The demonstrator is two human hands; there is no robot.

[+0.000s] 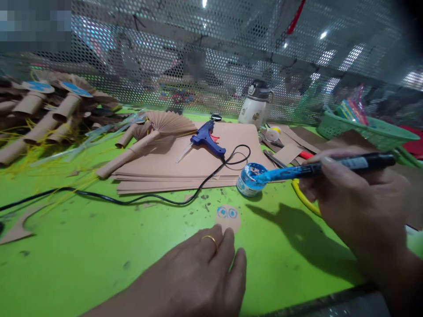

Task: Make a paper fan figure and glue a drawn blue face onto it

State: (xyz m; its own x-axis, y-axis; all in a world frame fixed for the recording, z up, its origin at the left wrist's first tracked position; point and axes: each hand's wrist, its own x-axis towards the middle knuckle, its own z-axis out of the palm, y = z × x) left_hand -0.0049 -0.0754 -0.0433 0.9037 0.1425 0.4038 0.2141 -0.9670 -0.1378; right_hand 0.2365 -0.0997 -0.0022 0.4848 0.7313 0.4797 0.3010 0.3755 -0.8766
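Observation:
My right hand [357, 198] grips a black marker pen [352, 165] with a pale label. Blue paint coats its front end, and the tip dips into a small open jar of blue paint [250, 187]. Flat on the green table, my left hand [208, 268] wears a gold ring and presses its fingertips on the near edge of a small round brown paper disc [230, 220]. Two blue ringed eye shapes are painted on the disc's far half. The left fingers lie stretched out, partly covering the disc's near edge.
Behind the jar, a blue glue gun [208, 140] with a black cord rests on stacked brown paper [238, 163]. Paper tubes and fans [145, 141] pile up left. A white bottle [254, 105] and green basket [370, 130] stand behind; a perforated metal screen [148, 57] closes the back.

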